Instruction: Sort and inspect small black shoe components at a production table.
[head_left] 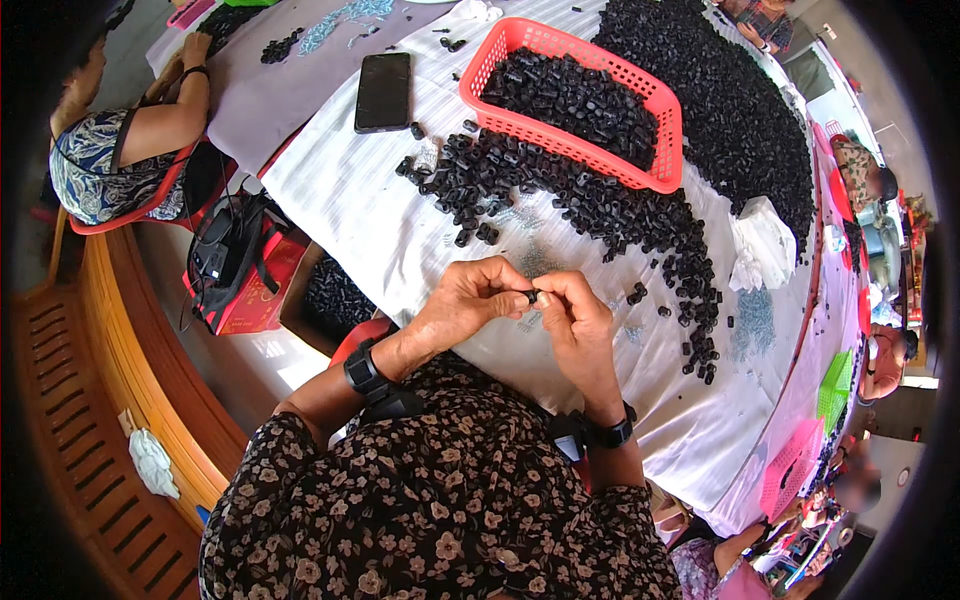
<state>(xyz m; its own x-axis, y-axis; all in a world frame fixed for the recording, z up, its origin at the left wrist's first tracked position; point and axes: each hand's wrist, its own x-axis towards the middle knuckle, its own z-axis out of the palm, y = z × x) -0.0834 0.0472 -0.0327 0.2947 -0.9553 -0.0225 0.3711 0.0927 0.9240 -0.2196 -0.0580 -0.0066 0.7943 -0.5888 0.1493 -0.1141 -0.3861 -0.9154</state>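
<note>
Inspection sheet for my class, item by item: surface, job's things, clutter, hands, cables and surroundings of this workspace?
Surface: white cloth, partly strewn.
Job's things: small black pieces, heaped on the cloth and in a red basket; silvery-blue bits in patches.
Clutter: dark phone, lying flat; crumpled white wrapping.
Hands: left hand and right hand pinch one black piece between them.
Cables: cannot tell; dark strands near the red bag may be straps.
Surroundings: seated person and slatted wooden bench, left; more people, right.

Room: a bright patch of light [300, 372] lay on pale floor [233, 372].
Slatted wooden bench [160, 370] stood at lower left; red chair [165, 203] stood beside a mauve-grey-covered table [265, 95]; a white-covered table [365, 215] spread across the centre.
</note>
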